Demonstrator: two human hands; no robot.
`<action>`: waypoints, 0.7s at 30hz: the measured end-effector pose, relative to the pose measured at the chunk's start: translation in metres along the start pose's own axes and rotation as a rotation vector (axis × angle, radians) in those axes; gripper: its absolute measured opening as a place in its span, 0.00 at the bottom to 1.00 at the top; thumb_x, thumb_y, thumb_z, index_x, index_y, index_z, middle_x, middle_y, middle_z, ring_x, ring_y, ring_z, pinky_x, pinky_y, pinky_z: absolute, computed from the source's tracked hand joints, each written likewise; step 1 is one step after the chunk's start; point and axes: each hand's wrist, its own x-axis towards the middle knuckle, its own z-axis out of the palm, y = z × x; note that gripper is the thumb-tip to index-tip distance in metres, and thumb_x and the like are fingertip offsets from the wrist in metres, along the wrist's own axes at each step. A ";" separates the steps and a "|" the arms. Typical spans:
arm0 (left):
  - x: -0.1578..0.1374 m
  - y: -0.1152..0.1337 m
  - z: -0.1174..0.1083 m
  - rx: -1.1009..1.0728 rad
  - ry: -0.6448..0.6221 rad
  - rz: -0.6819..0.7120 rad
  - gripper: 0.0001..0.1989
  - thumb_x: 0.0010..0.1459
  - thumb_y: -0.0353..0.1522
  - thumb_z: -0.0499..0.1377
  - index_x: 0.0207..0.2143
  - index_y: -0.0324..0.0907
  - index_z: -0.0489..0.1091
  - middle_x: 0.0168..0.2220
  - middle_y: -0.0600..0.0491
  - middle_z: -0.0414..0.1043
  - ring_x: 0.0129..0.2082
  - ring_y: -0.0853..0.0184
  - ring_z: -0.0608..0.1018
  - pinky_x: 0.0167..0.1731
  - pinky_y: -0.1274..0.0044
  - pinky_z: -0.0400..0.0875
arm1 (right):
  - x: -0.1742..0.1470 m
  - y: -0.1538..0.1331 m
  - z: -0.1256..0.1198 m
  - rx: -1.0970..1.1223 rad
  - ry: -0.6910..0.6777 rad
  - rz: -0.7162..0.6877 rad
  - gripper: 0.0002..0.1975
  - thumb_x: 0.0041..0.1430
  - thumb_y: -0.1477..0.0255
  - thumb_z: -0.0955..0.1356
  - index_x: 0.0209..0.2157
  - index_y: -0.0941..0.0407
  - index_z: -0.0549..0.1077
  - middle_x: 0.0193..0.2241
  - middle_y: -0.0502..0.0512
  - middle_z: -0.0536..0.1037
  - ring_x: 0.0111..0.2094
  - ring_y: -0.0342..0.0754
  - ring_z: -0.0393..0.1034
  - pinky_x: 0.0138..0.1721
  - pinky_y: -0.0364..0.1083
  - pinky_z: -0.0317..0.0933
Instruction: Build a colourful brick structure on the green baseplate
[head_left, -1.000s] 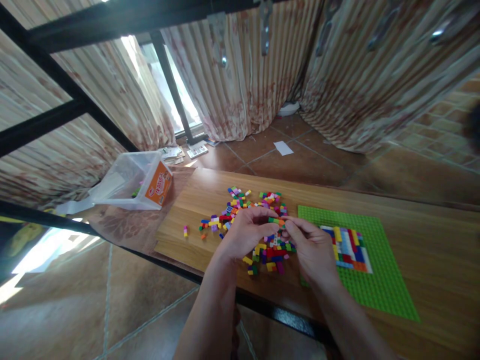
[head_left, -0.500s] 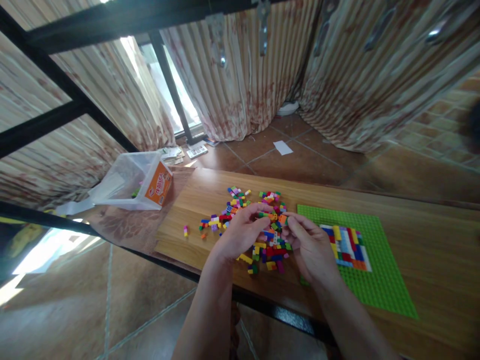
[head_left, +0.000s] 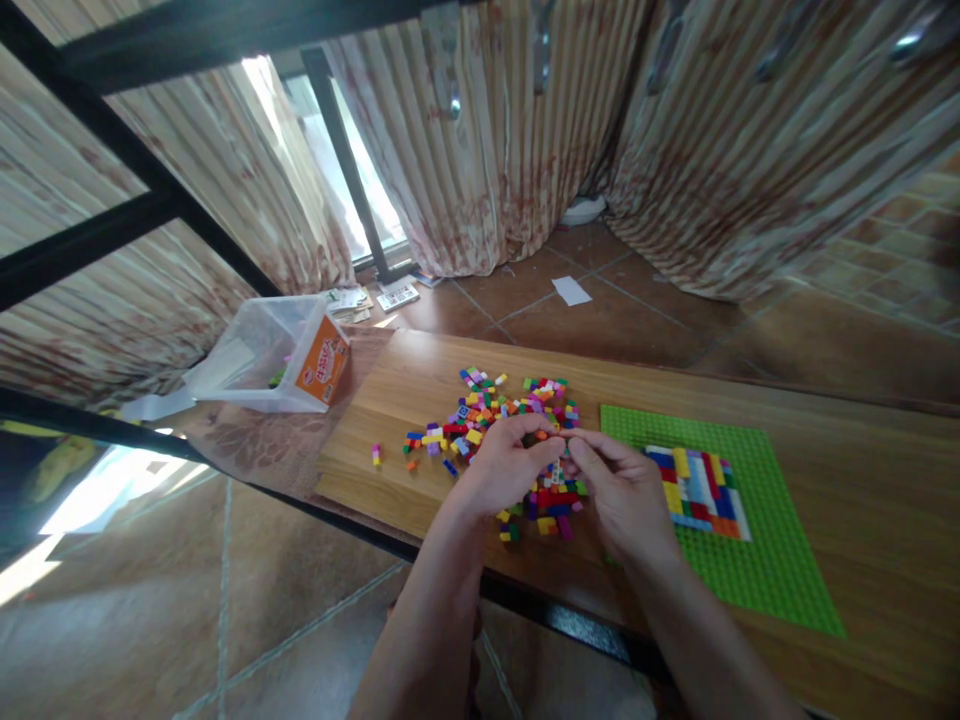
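Over a heap of small coloured building bricks [head_left: 469, 437], both hands meet fingertip to fingertip. My left hand [head_left: 514, 460] is closed in a pinch with its thumb and fingers pointing right. Facing it, my right hand [head_left: 619, 490] pinches too, its thumb and forefinger against the left fingertips. Between them are small building bricks, mostly covered by the fingers; only a bit of dark green shows. To the right lies a green baseplate [head_left: 787, 560], with a flat multicoloured panel of bricks [head_left: 701, 490] built on it, near my right hand.
A clear plastic box [head_left: 262, 385] with an orange label lies on its side at the left end of the wooden table [head_left: 375, 380]. A pink-and-yellow brick [head_left: 376, 455] sits apart from the heap. Beyond are curtains [head_left: 480, 170] and a white paper [head_left: 571, 290] on the floor.
My hands have come closer together, so their fingertips now meet. The orange and green bricks seen between them before are now mostly hidden. The view has shifted slightly.
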 end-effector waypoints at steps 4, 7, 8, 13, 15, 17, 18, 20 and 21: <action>0.000 -0.001 -0.003 0.008 -0.003 0.017 0.09 0.56 0.36 0.58 0.30 0.37 0.72 0.24 0.56 0.70 0.25 0.72 0.70 0.27 0.80 0.65 | 0.001 0.004 0.002 0.076 -0.022 0.021 0.14 0.50 0.59 0.74 0.35 0.54 0.81 0.21 0.49 0.76 0.23 0.43 0.67 0.25 0.43 0.62; 0.002 -0.002 -0.011 0.233 0.074 0.024 0.09 0.56 0.34 0.57 0.29 0.38 0.73 0.23 0.56 0.70 0.24 0.72 0.70 0.26 0.80 0.64 | 0.002 0.005 0.003 -0.142 0.026 -0.040 0.15 0.52 0.59 0.72 0.35 0.54 0.81 0.25 0.52 0.80 0.26 0.46 0.71 0.29 0.46 0.66; 0.002 -0.003 -0.014 0.323 0.112 0.023 0.08 0.56 0.34 0.58 0.29 0.38 0.74 0.24 0.56 0.71 0.24 0.71 0.70 0.27 0.80 0.64 | 0.003 0.005 0.003 -0.231 0.032 -0.069 0.14 0.52 0.60 0.72 0.36 0.54 0.82 0.28 0.54 0.81 0.28 0.48 0.73 0.31 0.47 0.67; 0.001 -0.005 -0.024 0.624 0.225 0.032 0.08 0.53 0.30 0.59 0.36 0.41 0.76 0.30 0.55 0.76 0.31 0.68 0.76 0.34 0.78 0.70 | 0.004 0.010 0.004 -0.532 -0.039 -0.229 0.12 0.55 0.63 0.69 0.37 0.53 0.81 0.38 0.55 0.83 0.38 0.52 0.77 0.42 0.50 0.68; 0.000 -0.004 -0.025 0.681 0.217 0.047 0.10 0.52 0.28 0.59 0.38 0.41 0.76 0.34 0.54 0.78 0.35 0.66 0.77 0.40 0.76 0.71 | 0.004 0.011 0.005 -0.585 -0.068 -0.254 0.12 0.56 0.65 0.69 0.39 0.53 0.81 0.39 0.55 0.82 0.40 0.51 0.76 0.44 0.50 0.67; -0.001 -0.003 -0.025 0.700 0.202 0.068 0.14 0.52 0.26 0.59 0.42 0.41 0.75 0.39 0.52 0.78 0.40 0.65 0.78 0.45 0.75 0.71 | 0.004 0.012 0.005 -0.604 -0.088 -0.254 0.12 0.56 0.65 0.69 0.40 0.53 0.81 0.40 0.55 0.82 0.40 0.51 0.76 0.45 0.50 0.67; -0.002 -0.002 -0.025 0.696 0.193 0.080 0.16 0.52 0.26 0.58 0.44 0.40 0.75 0.41 0.51 0.78 0.42 0.64 0.77 0.48 0.74 0.71 | 0.004 0.012 0.005 -0.601 -0.092 -0.250 0.12 0.56 0.65 0.69 0.40 0.53 0.80 0.40 0.55 0.82 0.40 0.51 0.76 0.45 0.50 0.68; -0.003 -0.002 -0.025 0.665 0.172 0.112 0.19 0.53 0.24 0.57 0.48 0.40 0.73 0.44 0.49 0.77 0.45 0.63 0.77 0.52 0.71 0.70 | 0.003 0.010 0.005 -0.569 -0.093 -0.248 0.13 0.57 0.65 0.69 0.41 0.53 0.80 0.40 0.55 0.82 0.39 0.51 0.76 0.44 0.50 0.68; -0.003 -0.002 -0.025 0.645 0.153 0.129 0.19 0.53 0.24 0.57 0.49 0.40 0.73 0.46 0.48 0.77 0.46 0.62 0.77 0.53 0.70 0.69 | 0.003 0.009 0.005 -0.542 -0.095 -0.250 0.13 0.57 0.64 0.69 0.42 0.53 0.80 0.40 0.56 0.82 0.39 0.50 0.76 0.43 0.49 0.68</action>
